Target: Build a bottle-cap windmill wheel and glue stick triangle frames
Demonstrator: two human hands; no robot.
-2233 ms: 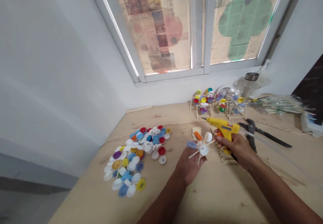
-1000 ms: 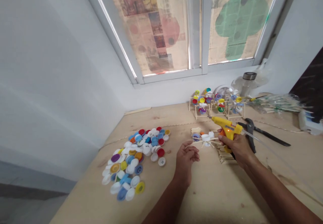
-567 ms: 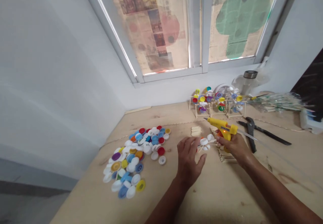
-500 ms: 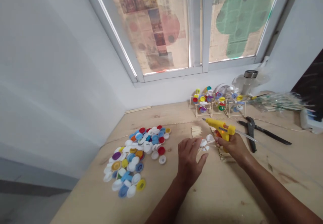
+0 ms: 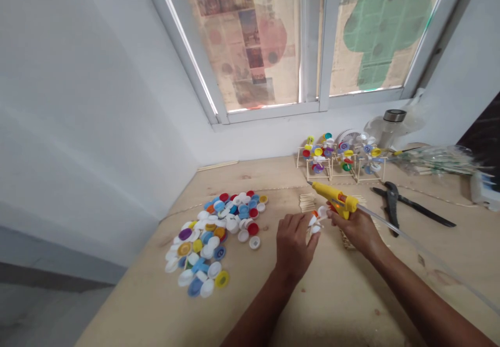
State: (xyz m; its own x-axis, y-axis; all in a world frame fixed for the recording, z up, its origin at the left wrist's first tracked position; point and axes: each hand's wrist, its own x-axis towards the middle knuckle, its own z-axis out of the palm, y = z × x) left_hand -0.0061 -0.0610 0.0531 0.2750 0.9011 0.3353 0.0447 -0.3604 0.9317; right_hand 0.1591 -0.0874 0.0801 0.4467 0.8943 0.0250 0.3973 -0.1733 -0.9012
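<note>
Over the bench (image 5: 148,315), right of the caps (image 5: 213,242), the left hand (image 5: 295,245) held the wheel (image 5: 315,228) between thumb and fingers — a second before, it was apart from it, so the wheel seemed now better steadied. The right hand (image 5: 359,230) gripped the glue gun (image 5: 332,196), nozzle (image 5: 310,183) turned away.

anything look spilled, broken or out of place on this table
Nothing stands out. The bottle caps lie in a loose heap, but on the table; the cap-wheel models at the back stand upright, and the right hand holds the yellow glue gun. Fine damage would be too small to tell.
</note>
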